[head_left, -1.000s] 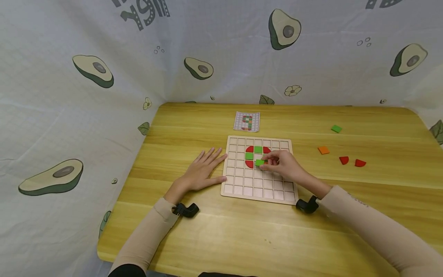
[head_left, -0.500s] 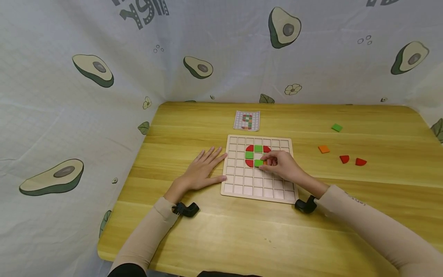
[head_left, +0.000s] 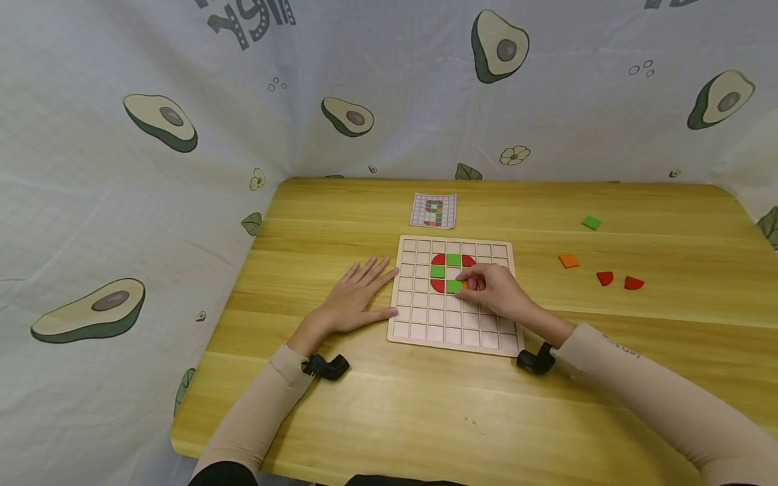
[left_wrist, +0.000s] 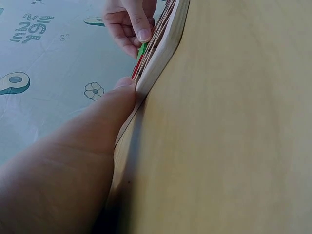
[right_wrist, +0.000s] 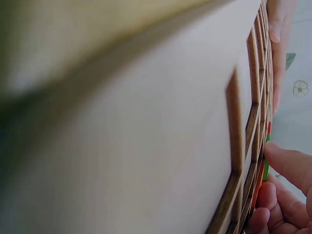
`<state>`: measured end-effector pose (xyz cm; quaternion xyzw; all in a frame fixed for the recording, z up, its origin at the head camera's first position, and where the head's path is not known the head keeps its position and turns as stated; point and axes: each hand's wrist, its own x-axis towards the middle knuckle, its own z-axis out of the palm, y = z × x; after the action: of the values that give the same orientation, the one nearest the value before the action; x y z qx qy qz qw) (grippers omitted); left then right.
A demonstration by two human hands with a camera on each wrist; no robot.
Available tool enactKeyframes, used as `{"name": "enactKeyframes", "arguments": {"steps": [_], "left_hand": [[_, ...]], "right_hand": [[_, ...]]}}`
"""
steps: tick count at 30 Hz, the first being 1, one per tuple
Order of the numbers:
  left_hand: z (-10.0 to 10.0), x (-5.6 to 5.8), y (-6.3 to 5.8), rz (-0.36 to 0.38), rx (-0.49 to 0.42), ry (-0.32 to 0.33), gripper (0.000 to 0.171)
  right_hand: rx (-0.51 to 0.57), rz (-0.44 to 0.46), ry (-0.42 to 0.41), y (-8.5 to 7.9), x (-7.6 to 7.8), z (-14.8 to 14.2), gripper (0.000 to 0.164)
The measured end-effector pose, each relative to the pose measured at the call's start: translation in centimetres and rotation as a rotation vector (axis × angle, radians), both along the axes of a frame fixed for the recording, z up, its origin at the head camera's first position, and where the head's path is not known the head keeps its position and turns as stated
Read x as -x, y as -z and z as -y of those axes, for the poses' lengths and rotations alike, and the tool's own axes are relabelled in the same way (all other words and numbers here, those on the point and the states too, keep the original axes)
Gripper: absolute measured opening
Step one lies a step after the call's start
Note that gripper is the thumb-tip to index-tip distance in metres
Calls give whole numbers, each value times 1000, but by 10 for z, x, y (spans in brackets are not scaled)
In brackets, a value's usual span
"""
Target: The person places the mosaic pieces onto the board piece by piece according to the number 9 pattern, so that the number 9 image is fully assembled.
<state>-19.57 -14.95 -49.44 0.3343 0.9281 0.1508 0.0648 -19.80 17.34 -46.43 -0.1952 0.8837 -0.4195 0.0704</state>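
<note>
A wooden grid board [head_left: 425, 317] lies on the table. In its cells sit several red quarter-round and green square tiles, with a sliver of orange showing beside the right fingers. My right hand [head_left: 495, 290] is over the board and pinches a green square tile [head_left: 453, 287] at its right edge; the tile lies at its cell, beside a red quarter-round tile [head_left: 437, 286]. In the right wrist view the thumb [right_wrist: 287, 163] touches the green tile [right_wrist: 265, 171]. My left hand [head_left: 355, 297] rests on the table with spread fingers, its thumb and a fingertip touching the board's left edge.
Behind the board lies a small pattern card [head_left: 433, 211]. To the right are a loose green tile [head_left: 591, 222], an orange tile [head_left: 568, 260] and two red quarter-round tiles [head_left: 604, 278]. An avocado-print cloth [head_left: 413, 88] hangs behind the table.
The green tile in my right hand has gone from tilted above the board to lying at its cell, shifting slightly left. My left hand stays in place.
</note>
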Motion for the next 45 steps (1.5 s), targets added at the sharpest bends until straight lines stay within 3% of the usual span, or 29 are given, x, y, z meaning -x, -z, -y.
{"name": "enactKeyframes", "arguments": {"steps": [28, 40, 45], "left_hand": [[0, -3, 0, -1, -6, -4, 81], [0, -2, 0, -13, -8, 1, 82], [0, -2, 0, -16, -3, -1, 82]], "right_hand": [[34, 39, 33, -2, -2, -1, 29], [112, 6, 71, -14, 4, -11, 29], [114, 15, 135, -25, 7, -24, 32]]}}
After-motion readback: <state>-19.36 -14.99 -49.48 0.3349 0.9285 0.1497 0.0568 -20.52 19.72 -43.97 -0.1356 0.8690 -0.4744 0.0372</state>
